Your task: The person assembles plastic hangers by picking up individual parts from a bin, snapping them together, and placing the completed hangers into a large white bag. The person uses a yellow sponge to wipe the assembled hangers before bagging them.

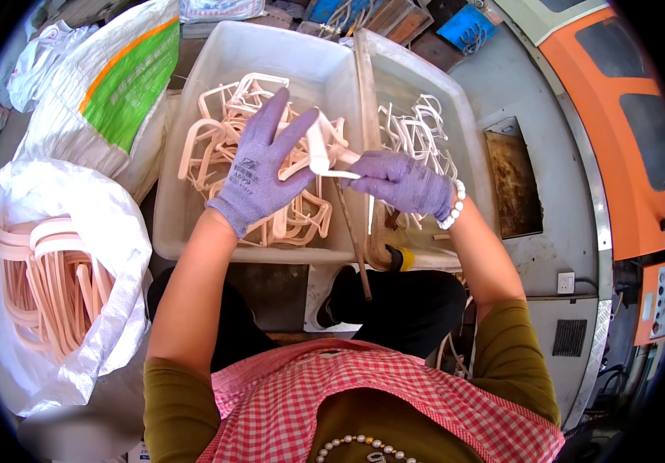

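My left hand (pixel 263 166), in a purple glove, reaches over a white bin. Its thumb and index finger grip a pale pink plastic handle (pixel 318 147), while the other fingers stretch out. To its right my right hand (pixel 402 183), gloved alike, is closed in a pinch on a thin white plastic strip (pixel 338 175) at the handle's lower end. Whether strip and handle are joined I cannot tell. Below the hands lies a heap of pink U-shaped plastic handles (pixel 313 217) in the white bin (pixel 205 69).
A second bin (pixel 456 89) at right holds thin white plastic scraps (pixel 417 135). A wooden stick (pixel 357 247) leans between the bins, beside a yellow-and-black object (pixel 402 258). At left, a white bag (pixel 120 224) holds stacked pink handles. An orange machine (pixel 602 139) stands far right.
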Available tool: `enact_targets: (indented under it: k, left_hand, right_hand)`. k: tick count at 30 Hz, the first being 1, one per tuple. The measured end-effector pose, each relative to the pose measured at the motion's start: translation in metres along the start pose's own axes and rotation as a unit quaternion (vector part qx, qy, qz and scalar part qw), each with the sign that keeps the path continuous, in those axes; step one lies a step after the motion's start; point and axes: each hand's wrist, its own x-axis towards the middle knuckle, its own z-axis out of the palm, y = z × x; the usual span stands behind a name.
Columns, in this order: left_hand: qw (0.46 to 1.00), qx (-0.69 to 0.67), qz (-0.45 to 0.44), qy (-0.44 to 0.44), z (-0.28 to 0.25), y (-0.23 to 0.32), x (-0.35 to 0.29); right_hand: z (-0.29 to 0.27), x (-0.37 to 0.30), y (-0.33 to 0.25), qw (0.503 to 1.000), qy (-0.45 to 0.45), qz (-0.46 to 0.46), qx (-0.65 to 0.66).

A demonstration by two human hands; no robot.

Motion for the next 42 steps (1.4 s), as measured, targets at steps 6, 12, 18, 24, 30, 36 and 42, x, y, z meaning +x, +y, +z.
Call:
enact_targets:
  k: [6, 12, 18, 24, 30, 36, 42]
  left_hand:
    - [0.991, 0.017, 0.012, -0.133, 0.01, -0.007, -0.013]
    - [0.863, -0.252, -0.321, -0.298, 0.009, 0.005, -0.015]
    - [0.765, -0.424, -0.401, -0.272, 0.018, 0.002, -0.021]
    - [0.906, 0.108, -0.391, -0.12, 0.045, -0.028, -0.014]
    - [0.805, -0.361, -0.464, 0.076, 0.014, -0.033, -0.007]
    - [0.679, -0.569, -0.459, 0.066, -0.008, -0.023, -0.002]
    - [0.603, -0.678, -0.415, 0.063, -0.009, -0.044, -0.01]
  right_hand:
    - [0.001, -0.005, 0.0, 0.982, -0.002, 0.006, -0.187]
    - [-0.001, 0.008, -0.014, 0.897, -0.074, 0.049, -0.433]
    - [0.003, 0.009, -0.027, 0.864, -0.044, 0.082, -0.496]
    - [0.076, -0.005, -0.021, 0.981, -0.035, 0.186, 0.03]
    - [0.039, -0.022, -0.023, 0.792, 0.182, 0.318, 0.488]
    - [0.014, -0.028, -0.008, 0.569, 0.244, 0.213, 0.756]
    - [-0.009, -0.011, -0.008, 0.54, 0.289, 0.141, 0.778]
